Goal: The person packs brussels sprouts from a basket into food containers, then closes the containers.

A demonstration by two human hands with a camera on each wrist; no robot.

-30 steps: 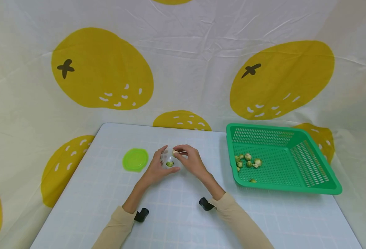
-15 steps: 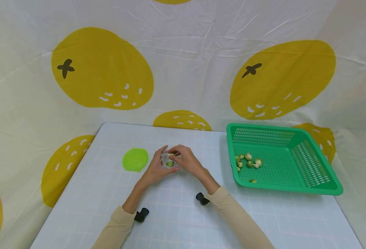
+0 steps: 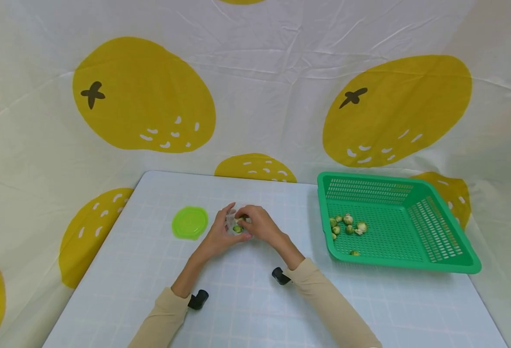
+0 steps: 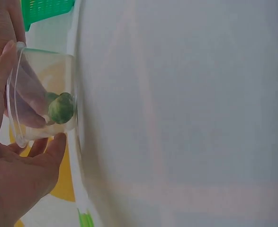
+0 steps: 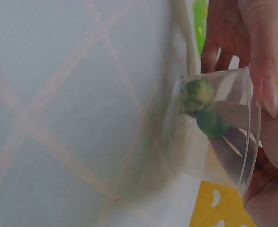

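A clear plastic cup (image 5: pixel 191 156) stands upright on the table. My left hand (image 3: pixel 220 238) holds it around the side, thumb near the rim in the left wrist view and fingers on the far wall. One Brussels sprout (image 4: pixel 61 109) rests at the bottom of the cup. From above, my right hand (image 3: pixel 261 225) reaches in over the rim, its fingers inside the cup. Between those fingertips it pinches a second Brussels sprout (image 5: pixel 210 122), close against the first one in the right wrist view.
Left of the cup lies a bright green lid (image 3: pixel 190 223), flat on the table (image 3: pixel 238 299). To the right stands a green perforated basket (image 3: pixel 405 265) with several Brussels sprouts (image 3: pixel 348 219) in its left part. A curtain with yellow fruit prints hangs behind.
My right hand has moved left and down into the cup with its Brussels sprout, which was at the rim earlier. The left hand stays around the cup.
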